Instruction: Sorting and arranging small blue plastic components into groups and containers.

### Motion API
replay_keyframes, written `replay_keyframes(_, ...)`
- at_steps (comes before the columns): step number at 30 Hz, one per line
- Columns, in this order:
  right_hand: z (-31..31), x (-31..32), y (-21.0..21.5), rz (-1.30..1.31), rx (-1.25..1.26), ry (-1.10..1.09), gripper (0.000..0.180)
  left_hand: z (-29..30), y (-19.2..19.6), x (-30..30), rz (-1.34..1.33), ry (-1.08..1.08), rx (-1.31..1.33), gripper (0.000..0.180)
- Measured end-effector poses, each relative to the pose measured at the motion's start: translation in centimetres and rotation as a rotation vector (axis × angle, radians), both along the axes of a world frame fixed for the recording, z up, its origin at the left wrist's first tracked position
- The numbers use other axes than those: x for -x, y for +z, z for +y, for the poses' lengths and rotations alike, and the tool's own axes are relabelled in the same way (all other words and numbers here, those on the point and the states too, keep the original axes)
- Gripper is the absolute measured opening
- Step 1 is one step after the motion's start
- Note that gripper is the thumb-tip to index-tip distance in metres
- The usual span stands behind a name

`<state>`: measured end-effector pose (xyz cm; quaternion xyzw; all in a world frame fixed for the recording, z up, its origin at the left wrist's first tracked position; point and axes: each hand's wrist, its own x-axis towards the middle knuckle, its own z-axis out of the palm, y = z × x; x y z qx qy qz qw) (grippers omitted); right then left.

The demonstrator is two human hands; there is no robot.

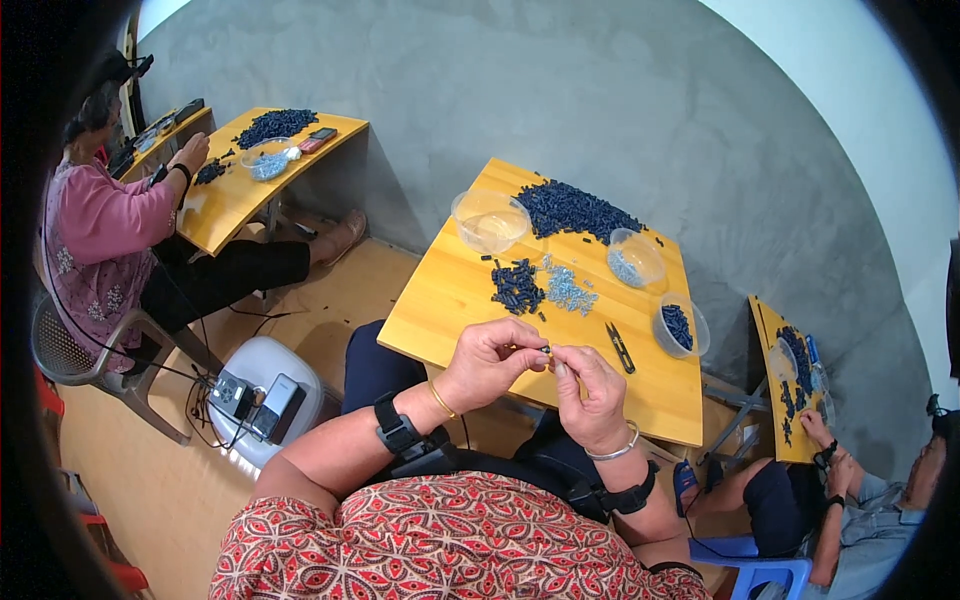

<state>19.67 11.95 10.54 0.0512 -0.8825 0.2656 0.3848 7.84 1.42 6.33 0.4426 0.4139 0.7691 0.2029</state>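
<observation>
A tiny dark plastic piece (546, 349) is pinched just below the middle of the frame, over the near edge of a yellow wooden table (450, 300). It is grasped between the thumb and fingertips of the left hand (490, 360), and it is met from the other side by the fingertips of the right hand (590, 390), which are closed on it too. A black band is worn on each wrist, along with a thin bangle.

Just above the hands, on the table, a small heap of dark blue plastic pieces (517, 285) is seen beside a scatter of pale grey-blue small parts (568, 290). To the right of the hands, a pair of black thread snips (620, 347) is laid flat. Further up, a large pile of dark blue pieces (575, 208) is spread at the far edge, with an empty clear plastic bowl (490, 220) to its left. A clear bowl holding pale parts (635, 258) is set to the right, and a clear bowl holding dark blue pieces (680, 325) is placed near the right edge.

At the upper left of the frame, a person in a pink top (95, 235) is seated at another yellow table (250, 170). At the lower right, another seated person (850, 500) is seen by a third table (780, 390). A white stool (265, 360) carrying small black devices is found at the lower left.
</observation>
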Motion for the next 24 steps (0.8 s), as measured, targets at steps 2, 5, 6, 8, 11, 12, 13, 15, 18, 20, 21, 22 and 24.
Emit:
replay_keyframes(2,0.0,-0.1,0.0,-0.009,0.000,0.011,0.017,0.0,-0.1,-0.1,0.001,-0.002,0.001,0.010)
replay_keyframes(5,-0.2,-0.1,-0.4,-0.008,0.008,0.033,0.017,-0.1,0.2,-0.2,0.016,0.018,0.018,0.009)
replay_keyframes(6,-0.3,0.0,-0.6,-0.003,0.006,0.046,0.017,-0.1,0.2,-0.3,0.031,0.040,0.034,0.008)
replay_keyframes(8,-0.1,0.1,-1.1,0.003,0.004,0.059,0.018,-0.2,0.0,-0.1,0.130,0.104,0.088,0.008)
replay_keyframes(11,0.5,0.2,-2.2,-0.064,-0.023,0.062,0.014,-0.2,-1.2,0.5,0.297,0.187,0.194,0.008)
replay_keyframes(12,0.6,0.2,-2.6,-0.134,0.113,0.041,0.011,-0.2,-1.6,0.6,0.362,0.206,0.248,0.009)
replay_keyframes(13,0.7,0.2,-2.9,-0.204,0.250,0.021,0.009,-0.3,-1.8,0.7,0.364,0.206,0.248,0.009)
replay_keyframes(15,0.9,0.4,-3.5,-0.221,0.353,-0.014,0.009,-0.5,-1.6,0.7,0.259,0.173,0.384,0.010)
replay_keyframes(18,1.1,1.0,-5.0,-0.283,0.493,-0.003,0.011,-0.5,-1.4,0.8,0.291,0.158,0.381,0.009)
replay_keyframes(20,1.3,1.3,-5.6,-0.328,0.526,0.043,0.012,-0.2,-2.0,0.8,0.312,0.172,0.359,0.009)
replay_keyframes(21,1.5,1.4,-5.7,-0.357,0.585,0.057,0.012,-0.1,-2.3,0.9,0.337,0.187,0.333,0.009)
replay_keyframes(22,1.7,1.5,-5.8,-0.385,0.643,0.070,0.012,0.1,-2.6,1.0,0.333,0.187,0.334,0.009)
replay_keyframes(24,2.9,1.7,-6.4,-0.441,0.608,0.046,0.010,0.4,-2.9,1.4,0.307,0.098,0.418,0.010)
